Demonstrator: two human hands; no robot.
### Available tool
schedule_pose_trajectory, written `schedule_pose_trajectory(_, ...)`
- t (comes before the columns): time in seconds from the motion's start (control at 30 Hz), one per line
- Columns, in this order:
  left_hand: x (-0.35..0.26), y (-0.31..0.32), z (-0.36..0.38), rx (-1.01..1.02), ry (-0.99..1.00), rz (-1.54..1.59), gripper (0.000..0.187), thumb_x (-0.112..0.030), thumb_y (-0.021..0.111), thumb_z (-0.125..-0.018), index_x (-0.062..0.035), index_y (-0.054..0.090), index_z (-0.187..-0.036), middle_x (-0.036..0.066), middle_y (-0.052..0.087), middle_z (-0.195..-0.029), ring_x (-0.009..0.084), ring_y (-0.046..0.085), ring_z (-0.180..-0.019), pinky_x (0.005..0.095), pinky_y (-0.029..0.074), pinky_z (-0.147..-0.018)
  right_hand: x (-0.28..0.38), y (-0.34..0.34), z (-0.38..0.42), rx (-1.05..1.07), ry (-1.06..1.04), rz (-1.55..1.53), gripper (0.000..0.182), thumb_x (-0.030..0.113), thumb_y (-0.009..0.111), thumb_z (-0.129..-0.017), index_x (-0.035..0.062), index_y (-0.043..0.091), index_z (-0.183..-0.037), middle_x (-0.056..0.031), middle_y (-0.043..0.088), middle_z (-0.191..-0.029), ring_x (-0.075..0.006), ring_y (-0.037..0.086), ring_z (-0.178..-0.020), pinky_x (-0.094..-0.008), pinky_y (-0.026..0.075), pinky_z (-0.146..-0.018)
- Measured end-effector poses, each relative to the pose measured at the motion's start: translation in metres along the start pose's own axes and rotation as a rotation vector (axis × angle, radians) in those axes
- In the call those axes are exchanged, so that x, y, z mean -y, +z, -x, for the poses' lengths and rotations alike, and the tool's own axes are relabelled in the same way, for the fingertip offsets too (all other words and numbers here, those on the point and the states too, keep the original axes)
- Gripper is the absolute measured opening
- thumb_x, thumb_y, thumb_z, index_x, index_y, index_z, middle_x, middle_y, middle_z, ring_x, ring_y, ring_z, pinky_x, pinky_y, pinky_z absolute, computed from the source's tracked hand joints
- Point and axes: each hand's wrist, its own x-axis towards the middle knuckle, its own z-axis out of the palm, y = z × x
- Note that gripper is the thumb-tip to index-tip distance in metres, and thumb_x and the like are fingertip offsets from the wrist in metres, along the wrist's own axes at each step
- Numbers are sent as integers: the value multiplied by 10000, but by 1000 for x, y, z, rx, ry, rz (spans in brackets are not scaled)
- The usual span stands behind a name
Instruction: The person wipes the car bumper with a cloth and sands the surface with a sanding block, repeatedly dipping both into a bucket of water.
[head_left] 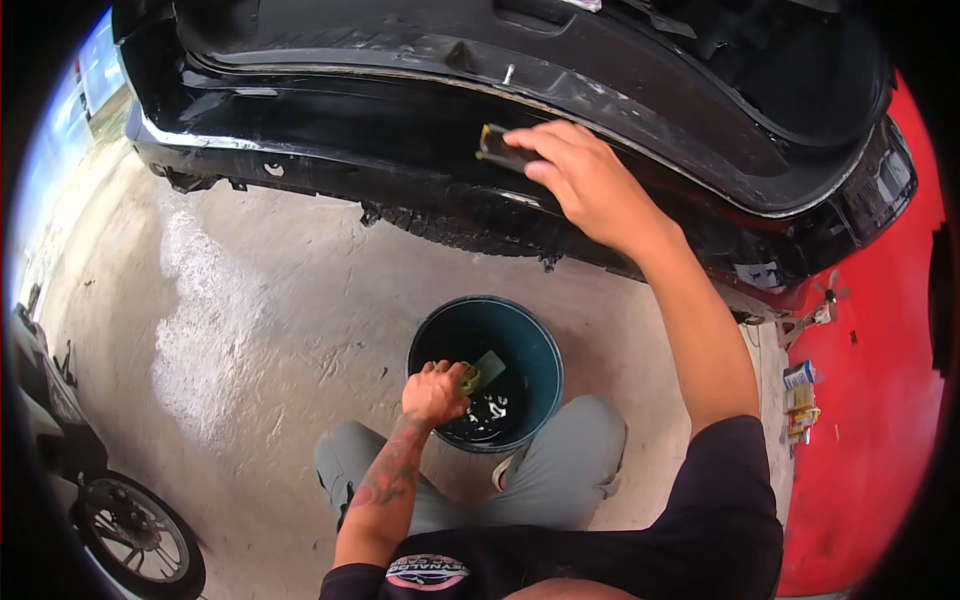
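Note:
My right hand is raised over the black car bumper, fingers closed on a thin dark flat pad with yellow at its edge. The pad overlaps the bumper's glossy face in this view. Lower down, my left hand reaches over the near left rim of a dark teal bucket. Its fingers are wrapped round a crumpled yellow-green sponge. Beside the sponge a flat green piece shows inside the bucket, above dark, shiny liquid.
The bucket stands on a concrete floor between my knees. A motorcycle wheel is at the lower left. To the right is a red surface, with small packets along its edge. A whitish patch marks the floor.

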Motion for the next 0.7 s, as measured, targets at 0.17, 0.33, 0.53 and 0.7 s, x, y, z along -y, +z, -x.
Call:
schedule_pose_trajectory(0.17,3,3,0,-23,12,6,601,-360,798,-747,-179,662,-1303,100,690,-1183,355,672,-1138,476,596,-926,3,12,-23,-13,6,18,309,120,640,-1014,56,683,-1313,-164,685,-1216,-389,624,-1156,-472,505,-1018)
schedule_pose_trajectory(0.33,3,4,-1,-34,8,17,581,-346,797,-750,-177,664,-1290,105,690,-1163,359,674,-1120,477,597,-916,19,13,-17,-2,-38,23,308,127,637,-1017,75,676,-1319,-152,684,-1226,-385,627,-1140,-472,514,-1011)
schedule_pose_trajectory(0.53,3,5,0,-45,17,11,562,-337,794,-756,-176,667,-1279,109,689,-1149,359,675,-1115,475,597,-913,11,28,-55,-13,7,72,304,142,637,-1021,77,692,-1312,-154,707,-1183,-395,640,-1125,-481,524,-994)
schedule_pose_trajectory(0.7,3,6,-2,-58,3,22,556,-338,786,-758,-172,670,-1276,111,687,-1150,358,673,-1118,474,597,-916,36,24,-29,-6,-65,9,305,152,647,-1013,81,696,-1305,-153,697,-1187,-385,649,-1121,-483,532,-979)
